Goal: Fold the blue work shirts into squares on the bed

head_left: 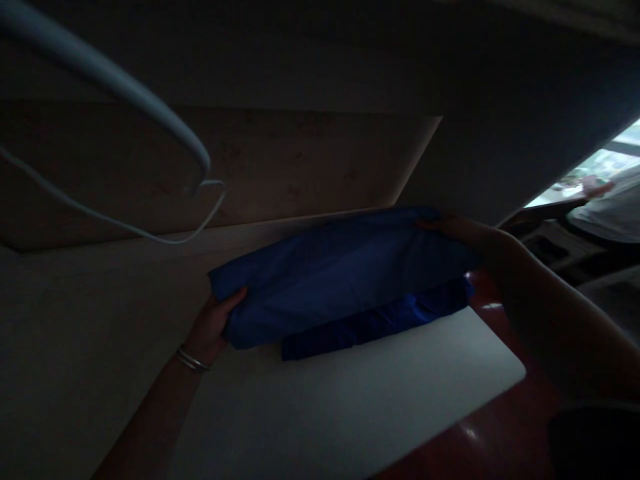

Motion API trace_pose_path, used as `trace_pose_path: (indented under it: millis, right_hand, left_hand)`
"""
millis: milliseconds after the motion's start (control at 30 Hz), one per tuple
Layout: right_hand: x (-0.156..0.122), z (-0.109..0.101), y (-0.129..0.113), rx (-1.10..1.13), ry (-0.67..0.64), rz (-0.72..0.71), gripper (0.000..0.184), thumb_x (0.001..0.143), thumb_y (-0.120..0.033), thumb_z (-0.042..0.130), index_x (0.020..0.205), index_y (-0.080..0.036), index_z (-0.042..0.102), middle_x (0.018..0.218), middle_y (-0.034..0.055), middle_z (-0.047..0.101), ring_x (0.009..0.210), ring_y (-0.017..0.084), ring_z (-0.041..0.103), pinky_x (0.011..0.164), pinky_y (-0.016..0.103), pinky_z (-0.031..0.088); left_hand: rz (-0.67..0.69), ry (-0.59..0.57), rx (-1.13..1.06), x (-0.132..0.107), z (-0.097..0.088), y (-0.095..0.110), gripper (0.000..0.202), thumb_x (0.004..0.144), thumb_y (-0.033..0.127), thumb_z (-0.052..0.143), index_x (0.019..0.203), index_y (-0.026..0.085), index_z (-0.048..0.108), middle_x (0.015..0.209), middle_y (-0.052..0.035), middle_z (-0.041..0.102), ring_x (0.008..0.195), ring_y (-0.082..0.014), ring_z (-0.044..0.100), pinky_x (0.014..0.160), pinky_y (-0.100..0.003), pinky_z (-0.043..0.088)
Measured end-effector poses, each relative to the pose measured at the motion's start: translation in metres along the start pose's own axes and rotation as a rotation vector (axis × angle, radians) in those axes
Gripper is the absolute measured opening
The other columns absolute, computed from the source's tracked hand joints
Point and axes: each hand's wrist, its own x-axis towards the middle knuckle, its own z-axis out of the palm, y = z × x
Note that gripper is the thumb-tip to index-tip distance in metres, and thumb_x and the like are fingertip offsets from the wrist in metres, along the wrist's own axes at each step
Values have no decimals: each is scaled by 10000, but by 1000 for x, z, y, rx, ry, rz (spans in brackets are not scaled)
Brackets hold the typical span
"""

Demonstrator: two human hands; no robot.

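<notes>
Outstretched and well apart, left hand (213, 323) and right hand (453, 228) clasp blue cloth's (325, 280) ends.

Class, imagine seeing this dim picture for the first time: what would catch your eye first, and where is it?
Probably the bright opening at the right edge, standing out from the gloom. Next, the large blue cloth in the middle, held by the left hand and the right hand near opposite ends. A pale curved bar also crosses the upper left.
</notes>
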Motion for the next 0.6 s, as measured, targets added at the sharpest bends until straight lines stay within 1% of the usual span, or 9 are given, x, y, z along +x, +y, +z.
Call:
trace_pose_path:
  millis: [33,100,167,233,333,433,500,533,600]
  right_hand:
    - [-10,-14,18,11,6,57,344,838,-314,694,1139,-147,696,1152,160,710,875,223,712,849,380,535]
    - [-31,-31,51,74,-60,197,307,820,-266,710,1099,-138,714,1109,183,722,837,243,723,812,371,551]
    - [-48,-35,78,153,-170,339,299,781,-247,745,1053,-123,729,1087,219,720,820,275,731,783,372,567]
    - [-56,-34,97,204,-229,415,286,769,-236,755,1016,-95,737,1082,248,712,838,286,733,782,349,562]
    - [-52,-32,113,294,-277,410,259,821,-218,703,1033,-73,725,1100,233,711,921,271,724,822,314,536]
    - [-37,-26,120,383,-351,456,297,878,-320,651,1072,-100,697,1100,192,722,981,262,713,888,349,543]
    - [-28,-19,121,363,-393,521,337,849,-376,685,1079,-128,684,1073,175,733,978,279,714,895,403,565]
    - [-25,-15,120,338,-411,534,354,818,-366,723,1086,-139,677,1062,169,737,975,291,714,889,425,574]
    - [-18,-8,114,303,-429,500,397,756,-291,787,1106,-151,663,1050,161,740,963,311,715,869,455,587]
  left_hand:
    - [-41,-34,16,1,11,-16,612,731,291,790,1310,248,596,1235,-74,702,1074,-281,689,945,-415,572]
    - [-125,-110,65,3,26,-45,663,703,306,816,1322,251,586,1251,-85,692,1088,-286,683,972,-420,555]
    - [-199,-181,111,5,31,-66,667,687,314,830,1308,244,598,1264,-96,683,1118,-290,668,996,-425,539]
    - [-293,-222,135,10,28,-76,630,684,334,831,1271,228,627,1257,-106,685,1132,-299,660,1007,-436,531]
    - [-388,-239,70,21,21,-69,558,722,390,793,1231,204,657,1233,-114,696,1132,-315,658,1011,-454,528]
    - [-347,-239,-66,32,20,-55,501,764,419,742,1207,195,673,1242,-108,693,1145,-310,651,1005,-439,534]
    - [-322,-244,-81,36,26,-50,508,755,409,754,1212,203,668,1258,-103,686,1146,-301,652,991,-420,544]
    - [-307,-248,-52,36,30,-50,533,735,385,780,1224,213,658,1266,-100,682,1138,-296,657,980,-413,551]
    - [-274,-242,50,35,41,-50,612,670,299,838,1245,233,639,1262,-96,685,1094,-291,680,936,-407,573]
